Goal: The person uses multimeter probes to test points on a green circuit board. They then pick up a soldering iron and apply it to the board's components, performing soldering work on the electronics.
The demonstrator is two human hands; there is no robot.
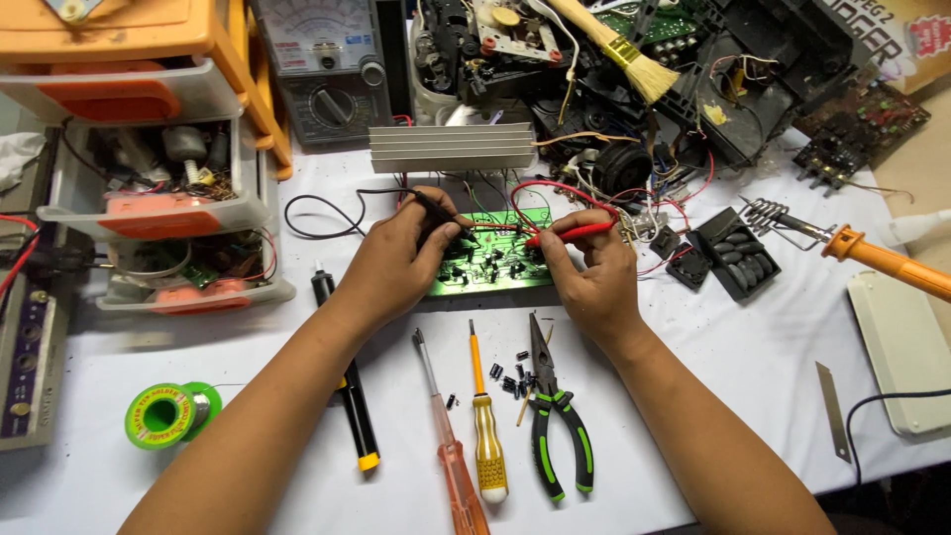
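Pressing both probes onto the green circuit board point(492, 260), I have my left hand point(391, 263) clenched on the black probe point(436, 210) and my right hand point(586, 277) pinching the red probe point(573, 234), tips angled down, I judge, to touch contacts. It lies flat mid-surface point(753, 347), crowded with small dark parts, below a ribbed metal heatsink point(452, 147).

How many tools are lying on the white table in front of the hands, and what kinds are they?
Screwdrivers: 2, one clear orange, one yellow-handled
Pliers: 1, green and black
Black pen-shaped tool with a yellow tip: 1
Solder spool: 1, green
Knife blade: 1
Total: 6
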